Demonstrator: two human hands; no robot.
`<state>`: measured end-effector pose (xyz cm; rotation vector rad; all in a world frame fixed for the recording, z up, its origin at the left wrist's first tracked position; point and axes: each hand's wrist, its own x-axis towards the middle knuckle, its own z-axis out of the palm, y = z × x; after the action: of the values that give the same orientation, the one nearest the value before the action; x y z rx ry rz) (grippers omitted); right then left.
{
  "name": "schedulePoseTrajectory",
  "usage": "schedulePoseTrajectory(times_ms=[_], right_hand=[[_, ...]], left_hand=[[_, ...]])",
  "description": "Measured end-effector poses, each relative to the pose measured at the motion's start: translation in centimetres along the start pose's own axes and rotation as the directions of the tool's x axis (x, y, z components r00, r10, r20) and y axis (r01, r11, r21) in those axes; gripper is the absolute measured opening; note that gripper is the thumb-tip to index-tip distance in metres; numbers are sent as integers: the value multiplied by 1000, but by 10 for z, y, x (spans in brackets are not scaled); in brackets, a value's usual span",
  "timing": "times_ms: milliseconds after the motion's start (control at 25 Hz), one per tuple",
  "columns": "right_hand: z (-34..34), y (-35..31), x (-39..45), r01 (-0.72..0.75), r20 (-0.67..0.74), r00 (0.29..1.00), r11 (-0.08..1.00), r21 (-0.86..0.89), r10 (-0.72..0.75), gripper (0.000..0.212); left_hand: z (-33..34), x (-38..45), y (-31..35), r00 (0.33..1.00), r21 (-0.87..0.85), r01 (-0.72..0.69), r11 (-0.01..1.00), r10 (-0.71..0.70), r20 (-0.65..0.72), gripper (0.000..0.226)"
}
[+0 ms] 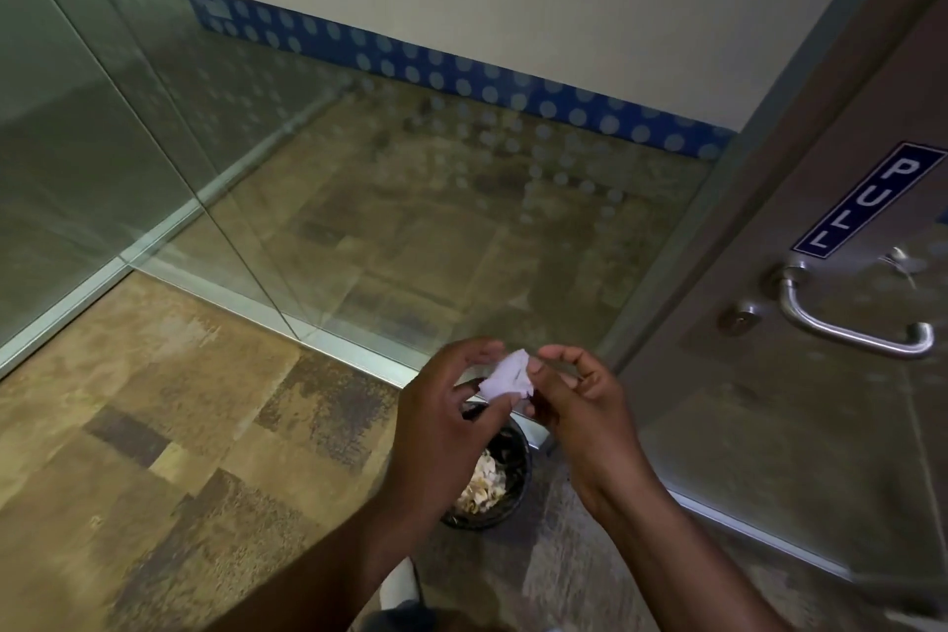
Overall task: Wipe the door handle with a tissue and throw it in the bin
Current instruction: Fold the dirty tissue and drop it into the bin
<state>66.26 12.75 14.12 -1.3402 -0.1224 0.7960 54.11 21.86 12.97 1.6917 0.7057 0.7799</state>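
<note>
The floor was a patchwork of brown and tan carpet squares, and glass wall panels ran along it in a metal floor track, with a blue band of pale dots across the glass at the far side. To the right stood a door carrying a dark blue sticker with white capitals that read "PULL", set at a slant. Just below the sticker sat a curved metal door handle, and a small round keyhole was fixed to its left.

On the floor by the bottom corner of the door stood a round black bin, partly hidden behind the arms. It held a heap of crumpled pale paper scraps.

Above the bin both hands met around a small crumpled white tissue. The left hand was curled loosely, its fingertips touching the tissue's left edge. The right hand pinched the tissue's right side between thumb and fingers. The tissue was well apart from the door handle.
</note>
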Motion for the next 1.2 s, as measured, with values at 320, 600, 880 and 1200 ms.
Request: schedulePoseTrajectory(times_ms=[320,600,880,1200], right_hand=[[36,37,7,235,-16,964,878,-417,-266,19],[30,42,6,340,100,936,791,-508,-338,18],[13,52,29,488,178,835,551,-677,-520,17],[4,103,88,571,483,813,289,-768,-324,22]], left_hand=[[-41,33,-33,970,-216,234,948,-211,124,21],[-36,33,-48,956,-254,276,927,-237,174,21],[-45,21,-77,934,-20,337,941,-331,130,34],[-44,7,-92,929,114,363,925,-351,-115,27]])
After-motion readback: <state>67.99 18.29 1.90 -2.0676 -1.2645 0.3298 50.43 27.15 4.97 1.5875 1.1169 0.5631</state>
